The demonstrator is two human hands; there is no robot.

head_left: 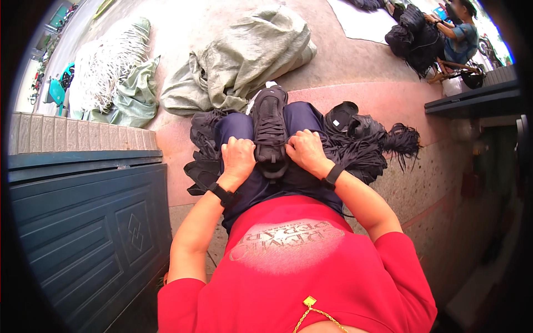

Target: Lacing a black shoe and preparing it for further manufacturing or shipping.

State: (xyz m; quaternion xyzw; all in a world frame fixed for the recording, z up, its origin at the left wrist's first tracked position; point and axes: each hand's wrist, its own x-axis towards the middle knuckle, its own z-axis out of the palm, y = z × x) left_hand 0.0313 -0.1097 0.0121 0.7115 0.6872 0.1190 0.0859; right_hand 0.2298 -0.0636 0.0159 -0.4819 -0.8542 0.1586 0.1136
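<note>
A black lace-up shoe [270, 119] rests upright on my lap between my thighs, its laces crossing the front in rows. My left hand [239, 157] is closed at the shoe's left side, fingertips pinched against the lace by the lower rows. On the opposite side, my right hand [307, 151] is also closed, its thumb and forefinger pinching the lace close to the upper. A dark strand spans the shoe between both hands. The lace ends are mostly hidden by my fingers.
Black shoes and loose laces [355, 141] pile beside my right leg; more black shoes [202, 172] lie left. Ahead sit a grey-green woven sack [250, 55] and a heap of white laces [114, 72]. A blue door [94, 216] stands left. Another person [465, 39] sits far right.
</note>
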